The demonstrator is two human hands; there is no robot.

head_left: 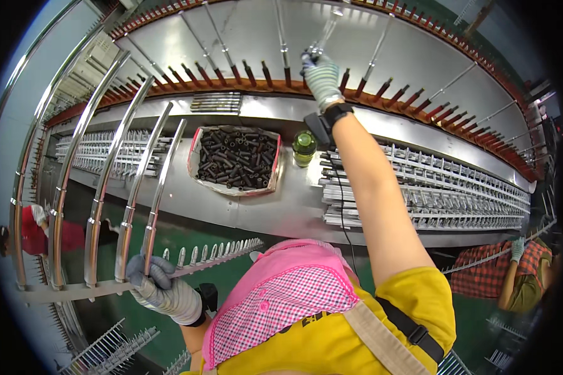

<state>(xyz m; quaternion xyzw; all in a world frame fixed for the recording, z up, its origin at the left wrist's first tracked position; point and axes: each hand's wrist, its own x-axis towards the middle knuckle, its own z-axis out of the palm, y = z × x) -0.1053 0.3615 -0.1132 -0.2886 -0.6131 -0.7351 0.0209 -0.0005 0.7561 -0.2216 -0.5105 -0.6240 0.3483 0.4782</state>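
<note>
My left hand (167,296), in a striped glove with grey fingertips, is closed around a long pronged rack bar (75,292) at the lower left. Several shiny chrome tubes (98,209) stand on the bar's prongs, the shortest-looking one beside my fingers. Bare prongs (214,252) continue to the right of that hand. My right hand (323,80), gloved too, reaches far forward over a row of dark red pegs. Its fingers are closed on the lower end of a shiny metal tube (329,34), whose far part is blurred.
A box of short black sleeves (238,159) sits on the steel bench (275,215), beside a green bottle (304,149). Stacked pronged racks (425,194) lie to the right. The peg line (394,103) curves across the back. Another person in plaid (494,269) works at right.
</note>
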